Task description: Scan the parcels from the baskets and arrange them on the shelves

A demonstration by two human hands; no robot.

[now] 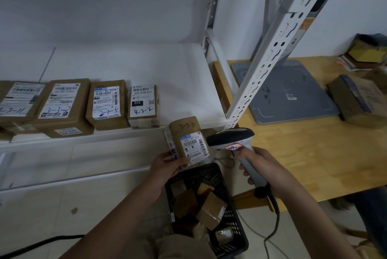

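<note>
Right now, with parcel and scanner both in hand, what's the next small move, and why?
Probably tilt the scanner in the right hand so its head faces the barcode label on the parcel that the left hand holds up. The head sits beside the label and seems not squarely aimed at it.

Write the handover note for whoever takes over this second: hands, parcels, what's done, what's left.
Left hand holds the parcel marked 2-3-3, label towards the camera.
Right hand grips the scanner, its head beside that label.
Done: four labelled parcels sit in a row on the shelf.
Left: scan the held parcel (unclear if already done), shelve it, then work through the parcels in the black basket below.
</note>
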